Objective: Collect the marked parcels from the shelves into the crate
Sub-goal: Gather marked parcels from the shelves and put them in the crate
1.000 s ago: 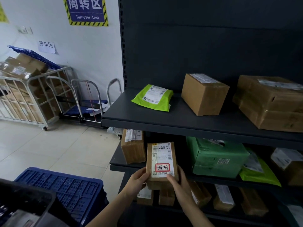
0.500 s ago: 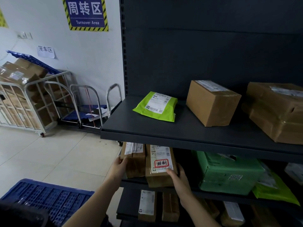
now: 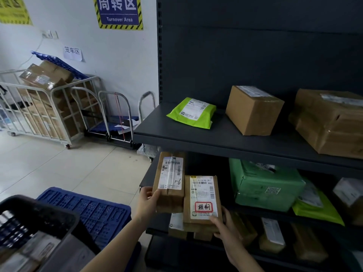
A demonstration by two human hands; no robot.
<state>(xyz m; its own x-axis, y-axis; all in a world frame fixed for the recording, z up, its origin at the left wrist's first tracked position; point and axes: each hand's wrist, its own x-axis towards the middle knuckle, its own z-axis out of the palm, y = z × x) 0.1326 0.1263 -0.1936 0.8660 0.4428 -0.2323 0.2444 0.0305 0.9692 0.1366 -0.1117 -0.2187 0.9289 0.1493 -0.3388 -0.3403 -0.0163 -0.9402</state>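
Note:
A brown parcel with a red-framed stamp on its white label is tilted out from the middle shelf. My right hand grips its lower right corner. Beside it on the left, a second brown parcel marked "1-6" is also pulled forward, and my left hand holds its lower left corner. A dark crate with parcels inside sits at the bottom left, close to me.
A blue plastic crate lies on the floor left of the shelf unit. The top shelf carries a lime mailer and brown boxes. Green parcels fill the middle shelf's right. A cage trolley stands by the wall.
Both parcels have come forward out of the shelf. My left hand moved from the "1-6" parcel's side to grip its lower corner; the stamped parcel came lower and closer.

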